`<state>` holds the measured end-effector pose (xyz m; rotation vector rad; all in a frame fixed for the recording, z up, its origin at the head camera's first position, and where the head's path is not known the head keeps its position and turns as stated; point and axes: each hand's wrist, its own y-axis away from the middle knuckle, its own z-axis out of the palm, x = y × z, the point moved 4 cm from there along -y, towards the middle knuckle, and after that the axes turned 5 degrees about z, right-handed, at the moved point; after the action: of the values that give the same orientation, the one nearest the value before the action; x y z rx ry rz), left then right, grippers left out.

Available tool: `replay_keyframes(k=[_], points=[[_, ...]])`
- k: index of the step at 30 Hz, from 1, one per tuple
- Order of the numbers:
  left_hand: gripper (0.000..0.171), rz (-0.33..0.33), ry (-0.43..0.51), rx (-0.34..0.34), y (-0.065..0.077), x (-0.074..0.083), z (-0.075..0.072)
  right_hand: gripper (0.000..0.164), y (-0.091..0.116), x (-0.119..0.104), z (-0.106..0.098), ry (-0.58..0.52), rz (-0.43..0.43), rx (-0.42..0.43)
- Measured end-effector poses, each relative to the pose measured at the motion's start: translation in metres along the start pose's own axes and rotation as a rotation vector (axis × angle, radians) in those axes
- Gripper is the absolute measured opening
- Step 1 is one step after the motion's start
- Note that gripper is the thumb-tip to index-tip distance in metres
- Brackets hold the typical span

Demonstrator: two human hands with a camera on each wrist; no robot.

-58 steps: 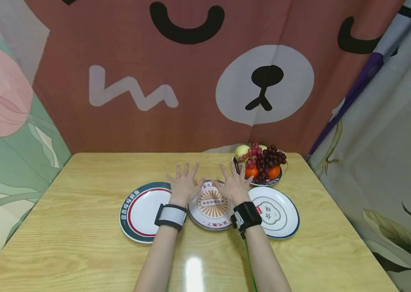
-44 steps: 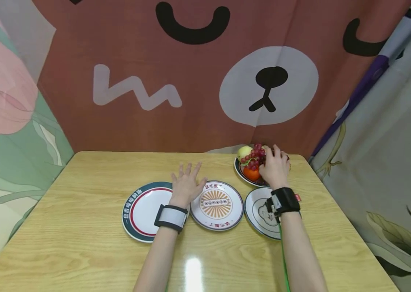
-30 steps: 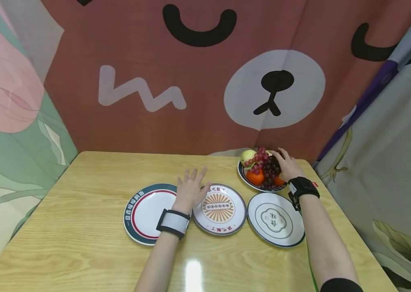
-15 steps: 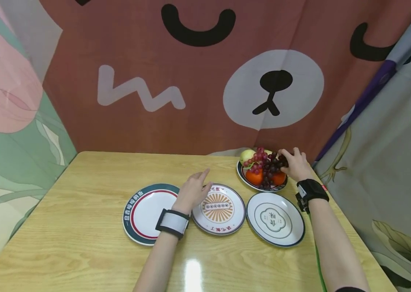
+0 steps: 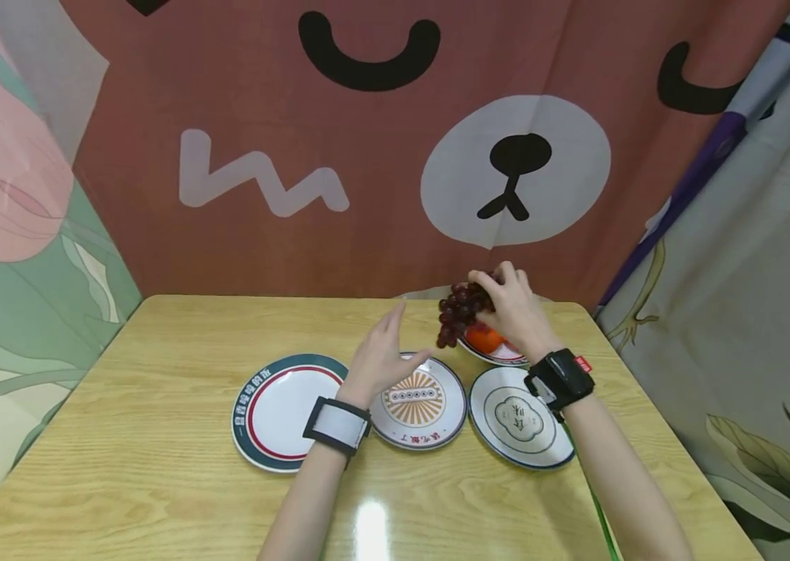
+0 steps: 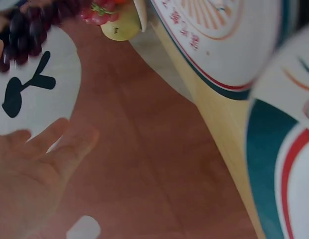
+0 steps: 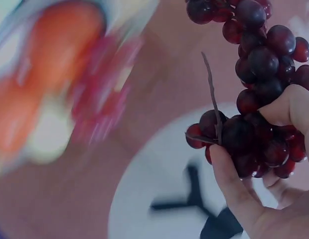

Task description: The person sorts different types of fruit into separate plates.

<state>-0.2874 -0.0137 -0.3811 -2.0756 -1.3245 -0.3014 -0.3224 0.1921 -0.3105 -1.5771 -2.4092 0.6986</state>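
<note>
My right hand (image 5: 516, 312) grips a bunch of dark grapes (image 5: 461, 308) above the table, left of and partly over the fruit plate (image 5: 500, 357). In the right wrist view the fingers and thumb curl round the grapes (image 7: 264, 64), with a bare stem sticking out. My left hand (image 5: 382, 358) is raised between the left and middle plates, thumb spread and fingers straight, holding nothing. In the left wrist view that hand (image 6: 35, 174) shows apart from the grapes (image 6: 32, 27). An orange (image 5: 484, 338) shows on the fruit plate; my right hand hides much of the other fruit.
Three plates stand in a row on the wooden table (image 5: 156, 483): a green-rimmed plate (image 5: 290, 413), a sunburst-patterned plate (image 5: 417, 428) and a white plate with a dark rim (image 5: 500, 448). A yellow-green fruit (image 6: 122, 25) and red grapes (image 6: 97, 17) lie at the back. A patterned curtain (image 5: 283, 257) hangs behind.
My right hand went to the fruit plate, took hold of the dark grapes and has lifted them up and leftward. My left hand has risen slightly and turned, its thumb spread toward the right.
</note>
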Motion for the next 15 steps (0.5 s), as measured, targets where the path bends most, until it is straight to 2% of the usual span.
replay_keyframes(k=[4,7,11,15], points=[[0.111,0.079,0.002,0.071,-0.002,0.009,0.001,0.056,0.007,-0.042,0.02,-0.126,-0.116,-0.004],[0.11,0.107,0.009,0.149,0.0,0.01,0.001,0.055,0.013,-0.064,0.031,-0.176,-0.197,0.0],[0.086,0.111,0.0,0.236,0.004,0.009,-0.003,0.056,0.018,-0.076,0.039,-0.208,-0.249,-0.019],[0.064,0.109,-0.046,0.273,0.01,0.007,-0.011,0.063,0.019,-0.078,0.043,-0.279,-0.225,-0.089]])
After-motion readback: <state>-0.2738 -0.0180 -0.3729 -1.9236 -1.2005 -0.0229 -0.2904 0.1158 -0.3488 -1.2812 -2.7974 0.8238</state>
